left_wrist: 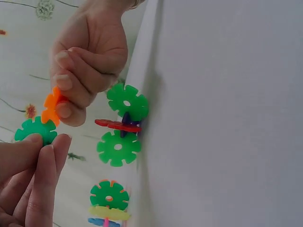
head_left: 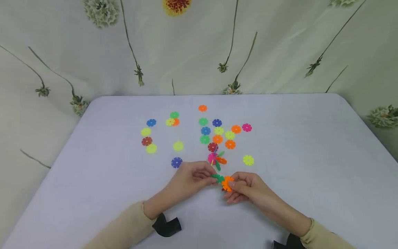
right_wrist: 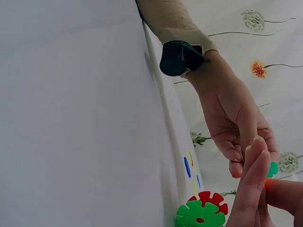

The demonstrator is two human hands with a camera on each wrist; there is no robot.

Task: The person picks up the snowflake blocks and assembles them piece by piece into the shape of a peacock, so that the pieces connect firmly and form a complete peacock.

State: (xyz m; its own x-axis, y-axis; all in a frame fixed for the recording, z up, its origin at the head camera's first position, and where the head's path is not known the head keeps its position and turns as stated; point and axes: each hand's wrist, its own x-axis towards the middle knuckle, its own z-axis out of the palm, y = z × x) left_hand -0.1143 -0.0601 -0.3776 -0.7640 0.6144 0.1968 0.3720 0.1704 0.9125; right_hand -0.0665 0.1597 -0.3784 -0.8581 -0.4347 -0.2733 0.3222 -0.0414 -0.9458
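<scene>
My left hand (head_left: 207, 177) pinches a green snowflake disc (head_left: 217, 178) between thumb and fingertips; the same green disc (left_wrist: 35, 130) shows in the left wrist view. My right hand (head_left: 237, 185) pinches an orange snowflake disc (head_left: 227, 183), also seen as the orange disc (left_wrist: 52, 107) held edge-on beside the green one. The two discs meet just above the table, near its front middle. A small joined cluster of pink, orange and green discs (head_left: 216, 159) stands just beyond the hands. A joined piece of green, red and purple discs (left_wrist: 122, 125) stands on the cloth in the left wrist view.
Several loose discs in blue, yellow, orange, green, red and pink lie scattered on the white tablecloth (head_left: 311, 166) beyond the hands, such as a purple disc (head_left: 176, 162) and a yellow disc (head_left: 248, 160). A flower-printed curtain (head_left: 199, 45) hangs behind the table.
</scene>
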